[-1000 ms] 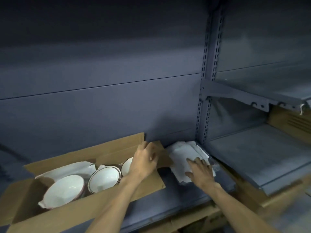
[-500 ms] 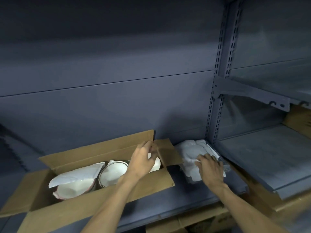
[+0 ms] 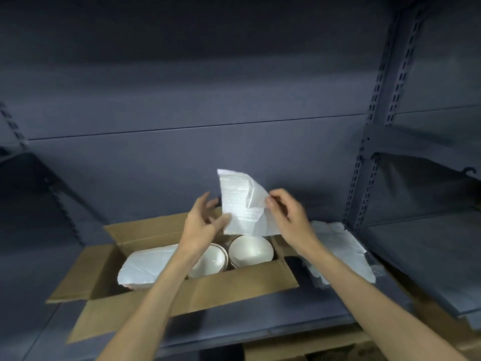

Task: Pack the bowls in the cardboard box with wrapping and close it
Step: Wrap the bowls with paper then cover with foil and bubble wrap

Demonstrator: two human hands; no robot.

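An open cardboard box [image 3: 213, 297] sits on the grey shelf with its flaps spread. Inside it stand two uncovered white bowls, one in the middle [image 3: 210, 260] and one at the right end [image 3: 250, 250]. A white wrapping sheet [image 3: 148, 264] covers the left end of the box. My right hand [image 3: 287, 214] pinches a sheet of white bubble wrap [image 3: 243, 204] and holds it up above the right bowl. My left hand [image 3: 203, 224] is raised beside the sheet, its thumb at the lower left edge and its fingers spread.
A pile of white wrapping sheets [image 3: 341, 250] lies on the shelf to the right of the box. A slotted upright post [image 3: 369, 142] separates this bay from a lower shelf [image 3: 426, 251] on the right. More cardboard [image 3: 299, 347] shows below the shelf edge.
My right hand lifted one sheet off the pile and brought it left over the box. My left hand rose from the box's right flap to the sheet.
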